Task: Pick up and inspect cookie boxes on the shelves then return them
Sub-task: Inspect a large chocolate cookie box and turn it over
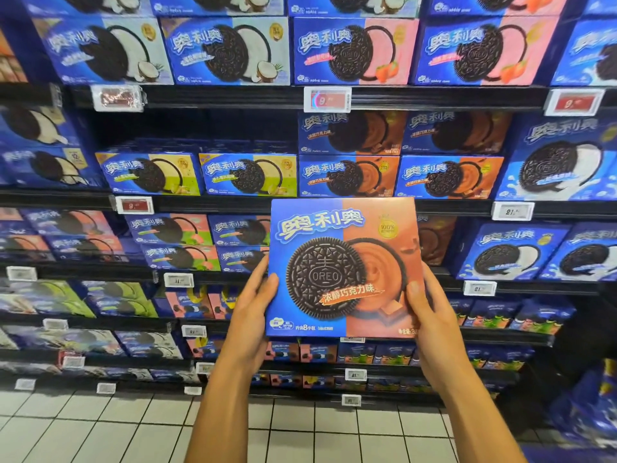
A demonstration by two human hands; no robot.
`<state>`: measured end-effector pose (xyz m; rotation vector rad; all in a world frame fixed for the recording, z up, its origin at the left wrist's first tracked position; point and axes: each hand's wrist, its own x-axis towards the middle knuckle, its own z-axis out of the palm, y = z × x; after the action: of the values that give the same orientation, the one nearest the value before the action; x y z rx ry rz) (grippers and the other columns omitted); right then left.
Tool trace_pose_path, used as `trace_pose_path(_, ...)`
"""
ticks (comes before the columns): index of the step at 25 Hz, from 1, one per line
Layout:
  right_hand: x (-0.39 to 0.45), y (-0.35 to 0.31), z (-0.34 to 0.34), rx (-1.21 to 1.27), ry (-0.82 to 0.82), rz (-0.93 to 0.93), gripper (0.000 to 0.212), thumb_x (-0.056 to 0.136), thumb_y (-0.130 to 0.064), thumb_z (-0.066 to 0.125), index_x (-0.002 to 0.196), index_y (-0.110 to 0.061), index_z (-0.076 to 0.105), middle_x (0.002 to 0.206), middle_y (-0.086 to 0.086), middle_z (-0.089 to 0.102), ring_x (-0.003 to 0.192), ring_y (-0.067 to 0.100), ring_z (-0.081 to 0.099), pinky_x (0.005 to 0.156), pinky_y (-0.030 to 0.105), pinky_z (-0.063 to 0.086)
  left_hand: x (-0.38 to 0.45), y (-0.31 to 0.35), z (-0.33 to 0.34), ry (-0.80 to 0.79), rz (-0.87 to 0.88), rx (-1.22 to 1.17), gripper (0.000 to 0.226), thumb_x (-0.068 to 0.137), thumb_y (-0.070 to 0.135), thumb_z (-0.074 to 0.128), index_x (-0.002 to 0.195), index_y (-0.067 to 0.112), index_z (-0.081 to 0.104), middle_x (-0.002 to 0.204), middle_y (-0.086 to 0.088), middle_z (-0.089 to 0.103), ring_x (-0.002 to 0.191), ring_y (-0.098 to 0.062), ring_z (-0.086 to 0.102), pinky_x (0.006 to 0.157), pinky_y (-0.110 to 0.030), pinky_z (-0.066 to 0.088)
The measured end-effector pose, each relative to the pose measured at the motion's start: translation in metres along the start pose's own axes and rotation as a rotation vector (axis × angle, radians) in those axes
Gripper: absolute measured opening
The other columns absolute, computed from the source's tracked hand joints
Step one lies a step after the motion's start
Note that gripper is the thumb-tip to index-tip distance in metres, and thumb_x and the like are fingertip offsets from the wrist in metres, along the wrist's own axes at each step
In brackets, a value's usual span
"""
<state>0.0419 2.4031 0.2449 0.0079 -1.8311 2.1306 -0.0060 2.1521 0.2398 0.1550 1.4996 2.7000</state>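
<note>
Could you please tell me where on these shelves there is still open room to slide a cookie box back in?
The clearest gap is the dark space above the yellow-green boxes, left of the stacked chocolate boxes. The strawberry and coconut row above is packed edge to edge. Both the left hand and right hand grip the held box.

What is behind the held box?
The box covers part of a shelf: pink-green boxes peek out left, a brown box right. What sits directly behind is hidden.

- The held cookie box [342, 267] is showing blue on its left half, orange-brown on its right, with a black embossed cookie.
- Shelf boxes [355, 51] above are displaying blue with pink.
- The floor [100, 426] is showing white tiles with dark grout lines.
</note>
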Motion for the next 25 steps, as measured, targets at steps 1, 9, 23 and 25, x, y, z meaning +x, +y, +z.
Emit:
trace_pose_path(1,0.000,-0.001,0.000,0.004,0.009,-0.005,0.058,0.088,-0.048,0.060,0.144,-0.037,0.050,0.135,-0.017,0.063,0.121,0.001,0.061,0.083,0.012,0.052,-0.001,0.000,0.000,-0.002,0.002,-0.004,0.054,0.090,0.028,0.063,0.142,0.028,0.050,0.133,0.001,0.065,0.114,-0.019,0.066,0.078,-0.029,0.059)
trace_pose_path(9,-0.003,-0.007,0.001,-0.039,0.007,-0.037,0.040,0.092,-0.048,0.057,0.132,-0.048,0.057,0.131,-0.022,0.064,0.121,-0.002,0.060,0.087,0.011,0.050,-0.003,0.002,0.002,0.015,0.007,-0.029,0.050,0.088,0.026,0.061,0.138,0.027,0.054,0.134,0.000,0.064,0.115,-0.020,0.066,0.078,-0.030,0.059)
trace_pose_path(23,-0.008,-0.025,-0.003,-0.039,-0.017,0.009,0.073,0.062,-0.072,0.079,0.128,-0.047,0.061,0.124,-0.010,0.070,0.116,0.012,0.066,0.087,0.027,0.056,-0.005,0.000,-0.004,0.015,-0.036,0.056,0.047,0.090,0.030,0.059,0.136,0.026,0.054,0.126,-0.001,0.069,0.109,-0.023,0.069,0.075,-0.034,0.060)
trace_pose_path(25,-0.012,-0.033,-0.003,-0.007,-0.053,-0.016,0.073,0.062,-0.065,0.083,0.129,-0.044,0.062,0.127,-0.008,0.069,0.114,0.011,0.067,0.081,0.022,0.057,-0.001,-0.009,-0.007,0.011,-0.058,0.052,0.038,0.097,0.025,0.053,0.135,0.024,0.056,0.124,-0.002,0.070,0.108,-0.022,0.069,0.075,-0.033,0.060)
